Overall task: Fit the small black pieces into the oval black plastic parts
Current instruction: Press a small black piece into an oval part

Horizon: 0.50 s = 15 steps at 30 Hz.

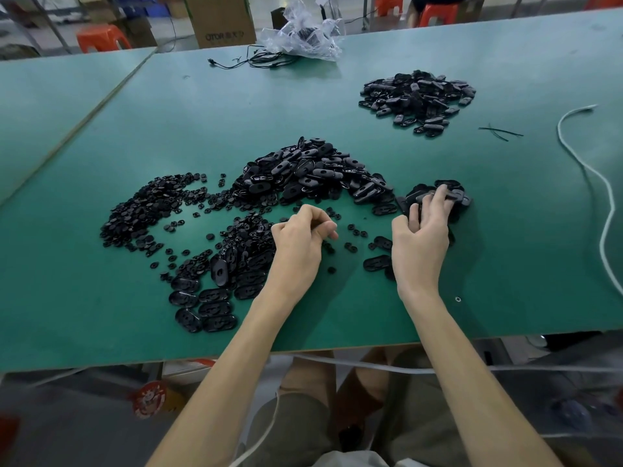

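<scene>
My left hand (300, 237) hovers over the middle of the green table (505, 264), fingers curled, pinching what looks like a small black piece. Small round black pieces (141, 210) lie heaped to its left, with loose ones scattered around it. A big pile of oval black parts (313, 173) sits just beyond. My right hand (421, 230) reaches onto a small heap of oval parts (455, 193). Its fingertips lie on that heap, and an oval part (414, 212) shows dark between thumb and fingers.
More oval parts (215, 298) lie flat near the front left. Another oval pile (418, 96) is at the far right, with a crumpled plastic bag (303, 32) and black cable (256, 60) behind it. A white cord (603, 197) runs along the right edge.
</scene>
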Tool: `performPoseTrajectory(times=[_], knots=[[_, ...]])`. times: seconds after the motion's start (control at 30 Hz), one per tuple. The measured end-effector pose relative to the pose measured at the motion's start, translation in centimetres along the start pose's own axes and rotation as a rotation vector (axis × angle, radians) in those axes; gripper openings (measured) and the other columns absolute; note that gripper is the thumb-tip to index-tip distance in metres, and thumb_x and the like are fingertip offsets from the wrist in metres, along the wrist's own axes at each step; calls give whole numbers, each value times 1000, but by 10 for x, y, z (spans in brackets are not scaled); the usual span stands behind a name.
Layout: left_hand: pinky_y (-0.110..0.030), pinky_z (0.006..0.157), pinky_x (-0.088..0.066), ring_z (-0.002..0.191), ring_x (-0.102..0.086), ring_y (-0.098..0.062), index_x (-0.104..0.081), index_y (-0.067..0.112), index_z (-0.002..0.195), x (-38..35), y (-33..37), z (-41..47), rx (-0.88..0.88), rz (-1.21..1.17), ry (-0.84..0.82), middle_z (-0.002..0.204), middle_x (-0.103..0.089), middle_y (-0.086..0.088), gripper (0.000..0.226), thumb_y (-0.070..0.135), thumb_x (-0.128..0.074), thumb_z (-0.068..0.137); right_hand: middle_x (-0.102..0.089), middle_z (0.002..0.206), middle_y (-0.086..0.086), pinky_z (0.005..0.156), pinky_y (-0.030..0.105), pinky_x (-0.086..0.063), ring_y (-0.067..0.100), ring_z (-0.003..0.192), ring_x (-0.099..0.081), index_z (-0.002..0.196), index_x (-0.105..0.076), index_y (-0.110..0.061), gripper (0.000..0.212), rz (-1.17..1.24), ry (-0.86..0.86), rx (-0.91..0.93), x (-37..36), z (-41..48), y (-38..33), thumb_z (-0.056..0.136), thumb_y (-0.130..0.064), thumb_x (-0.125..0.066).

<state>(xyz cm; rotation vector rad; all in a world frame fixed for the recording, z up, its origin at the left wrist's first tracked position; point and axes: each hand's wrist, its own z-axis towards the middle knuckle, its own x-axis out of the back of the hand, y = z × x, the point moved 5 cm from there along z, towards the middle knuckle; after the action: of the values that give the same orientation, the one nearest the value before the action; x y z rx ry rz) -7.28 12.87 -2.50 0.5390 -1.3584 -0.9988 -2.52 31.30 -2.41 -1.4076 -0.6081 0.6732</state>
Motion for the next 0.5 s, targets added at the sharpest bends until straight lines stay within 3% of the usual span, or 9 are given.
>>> performPoseTrajectory(times=[0.07, 0.13, 0.2, 0.27, 0.5], knots=[[-51, 96, -46, 96, -56, -29, -51, 38, 89, 2, 1, -1, 13, -40, 16, 86, -70, 10, 21, 28, -54, 108, -17, 173, 7, 109, 10, -41, 0, 141, -44, 166, -21, -17, 77, 31, 31, 20, 3, 0, -2, 98, 11, -46], [-56, 95, -47, 94, -59, -29, -51, 39, 90, 3, 2, -1, 2, -27, 32, 85, -70, 9, 20, 29, -56, 107, -22, 172, 5, 112, 15, -42, -5, 137, -47, 164, -26, -13, 74, 61, 61, 43, 5, -1, -3, 97, 13, -46], [-56, 97, -47, 95, -62, -27, -51, 39, 91, 4, 2, -2, -8, -22, 35, 86, -70, 9, 20, 29, -57, 107, -22, 171, 3, 107, 10, -42, -13, 128, -50, 162, -30, -9, 69, 50, 69, 84, 5, -3, -5, 98, 11, -48], [-55, 100, -46, 97, -64, -24, -52, 37, 92, 3, 2, -2, -10, -27, 18, 87, -70, 9, 18, 28, -58, 106, -19, 171, -1, 107, 9, -40, -4, 133, -48, 160, -33, -7, 66, 14, 68, 123, 5, -4, -6, 98, 8, -51], [-52, 104, -44, 94, -65, -15, -61, 27, 96, 2, 2, -3, -31, -47, 10, 86, -70, 9, 7, 27, -65, 102, -42, 161, -3, 119, 23, -39, 7, 141, -46, 156, -44, -15, 59, -172, -93, 182, -5, -5, -5, 100, 4, -53]])
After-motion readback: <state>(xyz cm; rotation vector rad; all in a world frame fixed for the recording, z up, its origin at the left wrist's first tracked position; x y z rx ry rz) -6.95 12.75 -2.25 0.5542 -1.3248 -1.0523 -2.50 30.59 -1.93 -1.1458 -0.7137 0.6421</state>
